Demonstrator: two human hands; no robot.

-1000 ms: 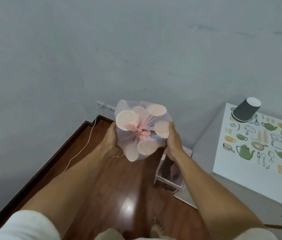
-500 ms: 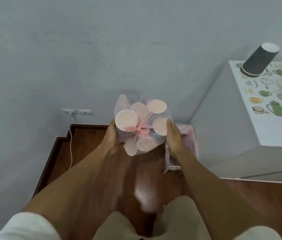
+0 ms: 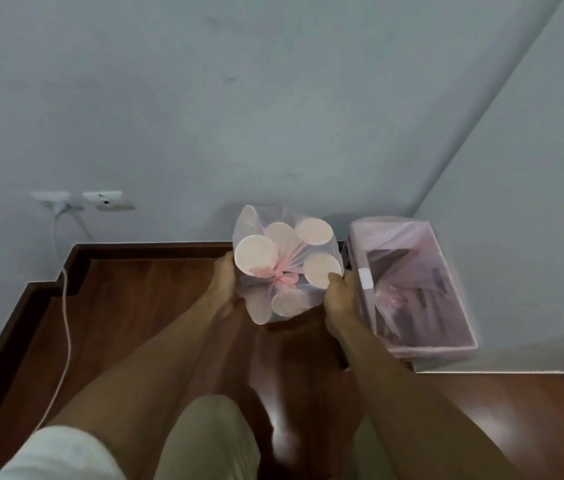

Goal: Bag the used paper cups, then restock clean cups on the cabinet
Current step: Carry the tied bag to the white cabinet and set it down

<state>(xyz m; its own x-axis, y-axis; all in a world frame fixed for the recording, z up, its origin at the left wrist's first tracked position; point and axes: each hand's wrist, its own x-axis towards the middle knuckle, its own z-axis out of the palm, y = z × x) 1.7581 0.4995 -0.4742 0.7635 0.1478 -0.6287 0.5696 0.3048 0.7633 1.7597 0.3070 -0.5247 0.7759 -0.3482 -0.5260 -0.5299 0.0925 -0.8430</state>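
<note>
I hold a thin pink plastic bag of used paper cups point(image 3: 285, 268) between both hands, low over the wooden floor. Several cup bottoms show as pale round discs through the plastic, and the bag is knotted in the middle. My left hand point(image 3: 224, 282) grips its left side. My right hand point(image 3: 341, 296) grips its right side, close to the bin's rim. The cabinet top and its cups are out of view.
A rectangular waste bin point(image 3: 412, 285) lined with a pink bag stands on the floor just right of the bag, against the white cabinet side point(image 3: 533, 202). Wall sockets point(image 3: 79, 199) with a white cable point(image 3: 65, 306) sit at the left. My knee point(image 3: 211, 438) is below.
My view has tilted down and closed in on the floor. The cabinet top with the dark cup has left the frame. The bag has come lower, beside the bin.
</note>
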